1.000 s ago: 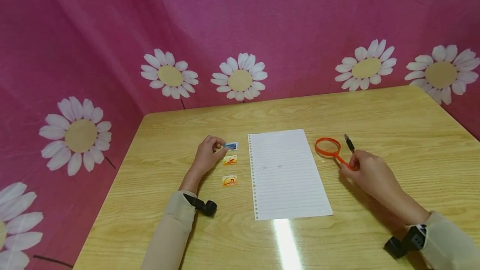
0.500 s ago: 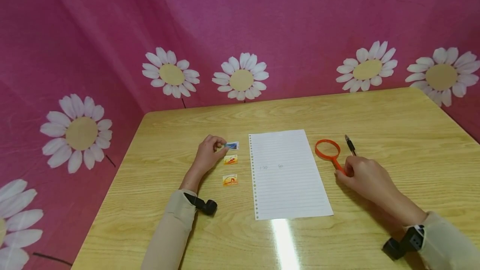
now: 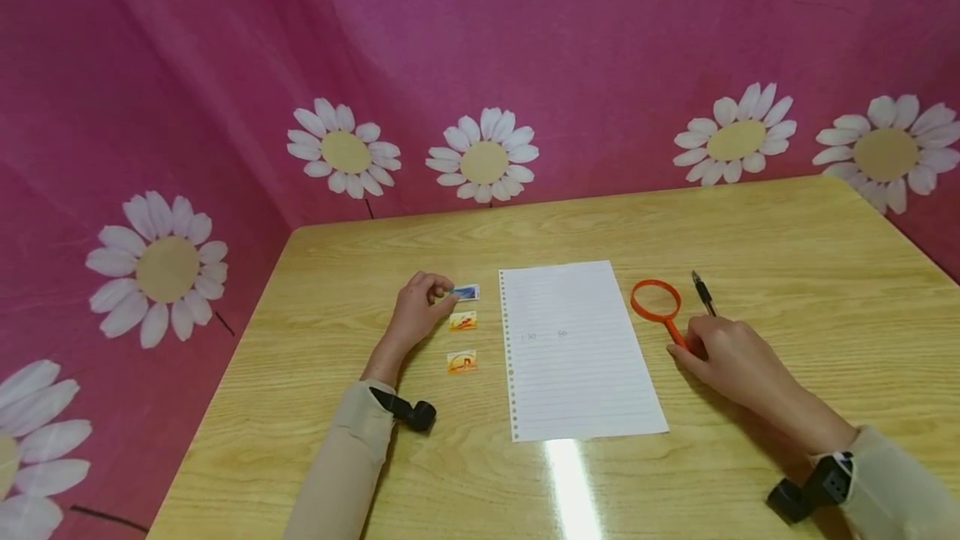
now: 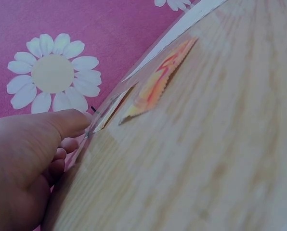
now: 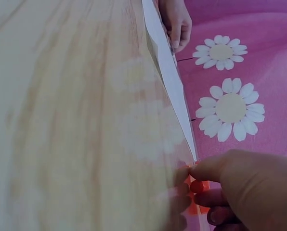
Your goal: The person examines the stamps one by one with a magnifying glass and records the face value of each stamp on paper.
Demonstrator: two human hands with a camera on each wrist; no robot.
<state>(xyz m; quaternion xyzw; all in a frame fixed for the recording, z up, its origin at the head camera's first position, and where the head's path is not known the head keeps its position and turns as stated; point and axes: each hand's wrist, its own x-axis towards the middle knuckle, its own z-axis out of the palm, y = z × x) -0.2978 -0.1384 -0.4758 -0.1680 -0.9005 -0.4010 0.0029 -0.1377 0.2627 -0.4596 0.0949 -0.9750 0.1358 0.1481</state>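
Observation:
My left hand [image 3: 417,304] pinches the left end of a blue stamp [image 3: 468,292] between thumb and forefinger on the table. Below that stamp lie two orange-and-yellow stamps, a middle one [image 3: 463,321] and a lower one [image 3: 462,362]. In the left wrist view, my thumb meets the near end of a stamp [image 4: 112,111], while an orange stamp [image 4: 158,82] with a toothed edge lies closer to the camera. On the right, my right hand [image 3: 731,357] grips the handle end of an orange magnifying glass [image 3: 670,325]. Its ring is down at the table; the handle's end is hidden.
A lined sheet of paper [image 3: 581,382] with punched holes and faint handwritten figures lies between the hands. Beyond my right hand lies a black pen [image 3: 703,293], its back end hidden. A pink curtain [image 3: 585,40] with daisies borders the wooden table [image 3: 465,477].
My right hand has moved a little left, swinging the magnifying glass's handle nearer to me. The ring now looks rounder and flatter to the table. My left hand stays at the blue stamp.

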